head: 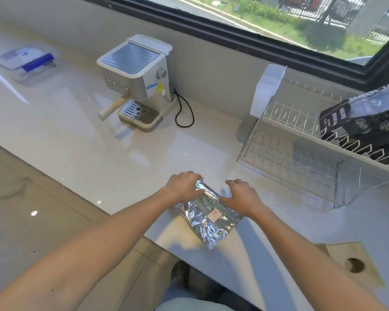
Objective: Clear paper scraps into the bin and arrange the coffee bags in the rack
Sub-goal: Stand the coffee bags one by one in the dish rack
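A crinkled silver foil coffee bag (208, 217) with a small red-and-white label lies flat near the front edge of the white counter (130, 158). My left hand (182, 186) grips the bag's far left corner, fingers curled over the foil. My right hand (243, 194) rests on the bag's right edge, fingers bent down onto it. To the right stands a white wire rack (290, 140). Black printed coffee bags (364, 117) stand in its upper right section. No paper scraps are visible on the counter.
A white espresso machine (135, 84) with a black cord stands at the back of the counter. A blue-and-white device (27, 60) lies far left. A wooden lid with a round hole (353, 263) sits at the lower right. A window runs along the back wall.
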